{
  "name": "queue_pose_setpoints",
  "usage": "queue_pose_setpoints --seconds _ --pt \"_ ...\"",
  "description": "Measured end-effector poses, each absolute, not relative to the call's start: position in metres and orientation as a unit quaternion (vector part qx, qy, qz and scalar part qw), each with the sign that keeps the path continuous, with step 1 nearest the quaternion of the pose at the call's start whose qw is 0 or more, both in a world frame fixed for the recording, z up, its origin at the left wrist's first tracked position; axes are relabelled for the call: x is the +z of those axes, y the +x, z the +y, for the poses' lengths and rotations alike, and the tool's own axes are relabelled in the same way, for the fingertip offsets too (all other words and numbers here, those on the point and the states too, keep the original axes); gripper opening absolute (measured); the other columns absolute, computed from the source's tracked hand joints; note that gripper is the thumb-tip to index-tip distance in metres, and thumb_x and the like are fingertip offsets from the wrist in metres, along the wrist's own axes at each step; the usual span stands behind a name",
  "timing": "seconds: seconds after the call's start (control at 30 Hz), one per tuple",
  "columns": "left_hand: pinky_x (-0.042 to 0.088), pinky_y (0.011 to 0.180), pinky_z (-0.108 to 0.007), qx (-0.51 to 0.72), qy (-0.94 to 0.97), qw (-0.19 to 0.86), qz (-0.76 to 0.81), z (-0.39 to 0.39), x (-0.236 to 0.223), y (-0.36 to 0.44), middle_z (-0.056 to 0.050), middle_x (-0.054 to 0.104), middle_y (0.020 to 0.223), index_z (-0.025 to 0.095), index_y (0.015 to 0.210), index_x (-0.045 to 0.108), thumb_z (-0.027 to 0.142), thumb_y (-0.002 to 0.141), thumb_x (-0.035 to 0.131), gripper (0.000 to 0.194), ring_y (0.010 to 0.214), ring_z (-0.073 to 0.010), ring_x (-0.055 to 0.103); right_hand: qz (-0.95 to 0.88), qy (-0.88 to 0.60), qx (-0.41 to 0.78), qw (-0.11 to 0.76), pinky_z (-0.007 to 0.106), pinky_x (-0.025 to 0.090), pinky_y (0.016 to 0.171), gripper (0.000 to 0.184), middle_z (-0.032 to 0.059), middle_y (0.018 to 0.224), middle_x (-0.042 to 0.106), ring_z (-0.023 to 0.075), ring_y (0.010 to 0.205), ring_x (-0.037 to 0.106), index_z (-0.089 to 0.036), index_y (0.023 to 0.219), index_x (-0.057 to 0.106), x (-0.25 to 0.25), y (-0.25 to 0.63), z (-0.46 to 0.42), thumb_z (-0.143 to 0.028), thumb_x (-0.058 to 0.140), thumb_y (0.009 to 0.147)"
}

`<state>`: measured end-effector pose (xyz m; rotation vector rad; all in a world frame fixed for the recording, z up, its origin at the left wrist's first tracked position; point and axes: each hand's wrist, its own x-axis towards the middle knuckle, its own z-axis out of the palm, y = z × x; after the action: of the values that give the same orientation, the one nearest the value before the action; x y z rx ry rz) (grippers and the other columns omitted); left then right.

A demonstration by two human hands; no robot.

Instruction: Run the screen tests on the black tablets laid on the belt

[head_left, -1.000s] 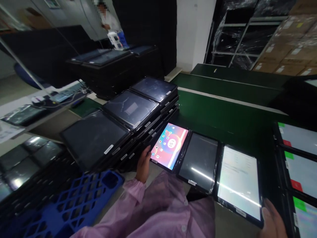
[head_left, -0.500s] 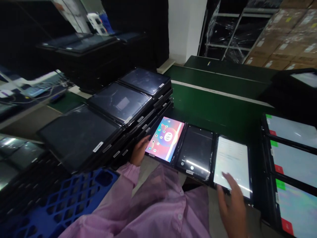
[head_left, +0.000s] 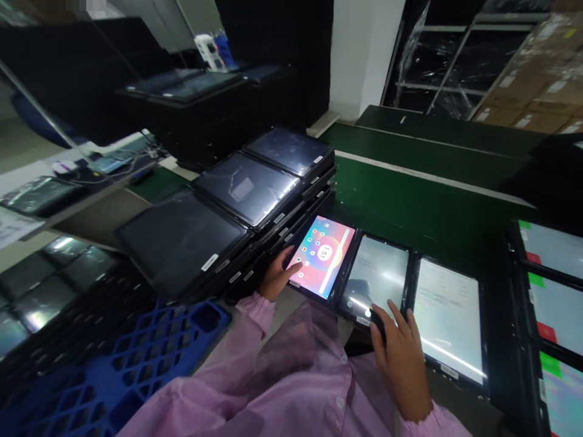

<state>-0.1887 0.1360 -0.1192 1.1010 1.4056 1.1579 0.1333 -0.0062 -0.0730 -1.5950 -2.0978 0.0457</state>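
Note:
Three tablets lie side by side on the green bench in front of me. My left hand (head_left: 277,276) rests at the near left corner of the colourful tablet (head_left: 324,255), a finger stretched onto its screen. My right hand (head_left: 401,355) is open, fingers spread, its fingertips on the near edge of the middle tablet (head_left: 378,276), whose screen is lit pale grey. The right tablet (head_left: 449,315) shows a white page. Both arms wear pink sleeves.
Stacks of dark tablets (head_left: 246,188) rise at my left, more behind them. A blue plastic crate (head_left: 136,370) sits at lower left. Lit tablets with green and red marks (head_left: 553,303) line the right edge. Wrapped shelves and cardboard boxes (head_left: 537,91) stand far right.
My right hand has moved left from the white-screen tablet to the middle tablet, whose screen has turned from dark to lit. My left hand has reached onto the colourful screen.

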Motion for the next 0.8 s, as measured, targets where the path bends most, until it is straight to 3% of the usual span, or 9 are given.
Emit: queue_pose_setpoints --seconds 0.3,0.53,0.8 --pt "0.041 0.120 -0.051 0.488 0.456 0.476 0.573 0.135 -0.125 -0.188 -0.013 0.063 0.148 0.021 0.145 0.058 0.042 0.079 0.083 0.074 0.140 -0.0345 0.055 -0.773 -0.575 -0.005 0.268 0.058 0.045 0.116 0.036 0.0157 0.136 0.065 0.0307 0.136 0.056 -0.018 0.143 0.052 -0.082 0.132 -0.002 -0.033 0.037 0.114" --pt "0.038 0.122 -0.053 0.500 0.458 0.475 0.561 0.137 -0.134 -0.190 -0.012 0.062 0.148 0.024 0.144 0.060 0.044 0.079 0.084 0.073 0.140 -0.0349 0.055 -0.775 -0.565 -0.061 0.276 0.055 0.048 0.114 0.032 0.0164 0.129 0.068 0.0298 0.129 0.061 -0.014 0.135 0.056 -0.087 0.130 0.003 -0.028 0.038 0.114" --pt "0.039 0.122 -0.053 0.501 0.456 0.480 0.557 0.137 -0.134 -0.190 -0.013 0.063 0.147 0.023 0.145 0.059 0.044 0.078 0.085 0.075 0.139 -0.0350 0.056 -0.765 -0.577 -0.053 0.280 0.059 0.048 0.114 0.029 0.0165 0.131 0.066 0.0307 0.133 0.058 -0.015 0.134 0.058 -0.089 0.128 0.003 -0.025 0.040 0.113"
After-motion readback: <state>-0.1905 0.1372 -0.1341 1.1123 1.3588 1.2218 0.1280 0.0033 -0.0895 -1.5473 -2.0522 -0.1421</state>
